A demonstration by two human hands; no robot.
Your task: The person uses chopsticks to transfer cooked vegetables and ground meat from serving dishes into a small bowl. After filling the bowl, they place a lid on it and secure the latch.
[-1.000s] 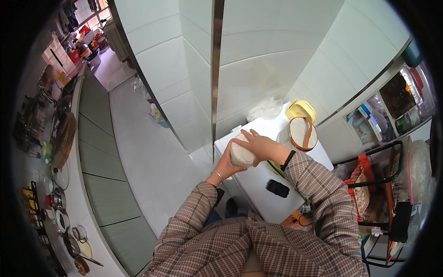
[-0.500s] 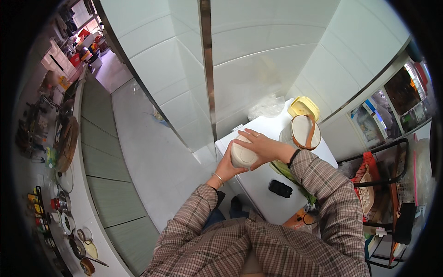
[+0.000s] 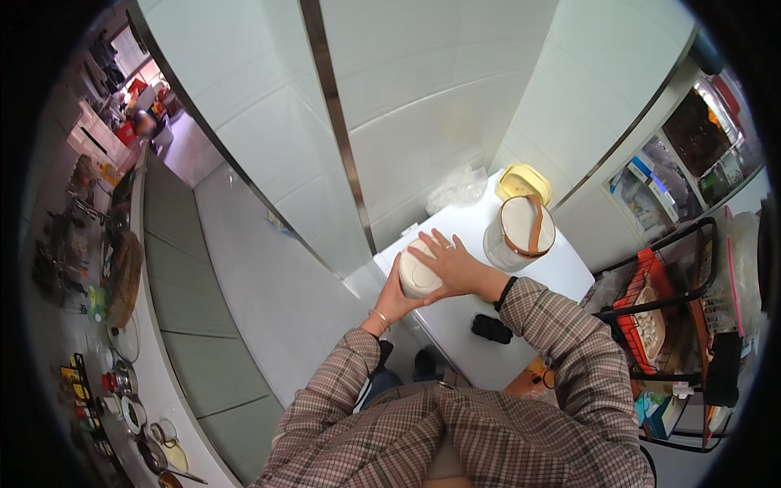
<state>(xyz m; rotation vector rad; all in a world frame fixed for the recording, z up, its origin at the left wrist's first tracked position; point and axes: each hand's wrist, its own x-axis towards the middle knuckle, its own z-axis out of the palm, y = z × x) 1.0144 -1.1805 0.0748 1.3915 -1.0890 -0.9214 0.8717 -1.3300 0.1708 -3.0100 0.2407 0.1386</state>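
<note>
A cream-coloured round container with a lid is between my two hands, just above the near left edge of a white flat-topped surface. My left hand curls around its left and near side. From the right, my right hand grips its top, fingers spread over the lid. Right of my hands stands a white bucket-like canister with a tan strap handle. Behind it sits a yellow plastic tray. A small black object lies near my right wrist.
A clear plastic bag rests against the tiled wall at the back. To the right, a black wire rack holds an orange-red basket. Along the left runs a counter with jars, pans and a round wooden board.
The view has shifted slightly. Both hands keep hold of the cream container. Green leaves seen under my right forearm before are now out of sight.
</note>
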